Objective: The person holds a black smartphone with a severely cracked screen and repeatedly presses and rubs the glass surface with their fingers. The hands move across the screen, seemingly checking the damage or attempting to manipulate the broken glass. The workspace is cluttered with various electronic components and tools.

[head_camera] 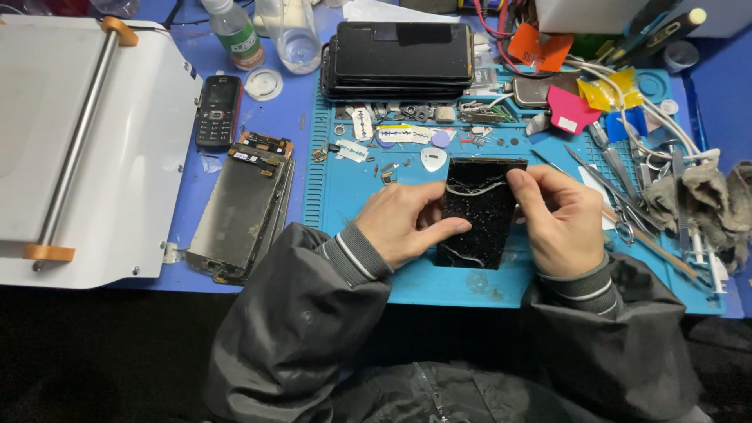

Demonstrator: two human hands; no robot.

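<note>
left hand: clamped on cracked black screen panel | right hand: fingers pinching its upper right edge | over blue mat

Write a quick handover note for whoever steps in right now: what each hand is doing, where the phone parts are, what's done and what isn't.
Left hand: grips the left edge of the black cracked screen panel, thumb across it.
Right hand: holds the panel's right edge, fingertips at its top corner.
Panel: held just over the blue work mat; glass is shattered, with pale strips across it.
Nearby: stack of dark phones at the mat's top, opened phone frame left of the mat, tweezers and scissors to the right.
Done: panel is off any phone body.
Left: broken glass is still on the panel.
</note>
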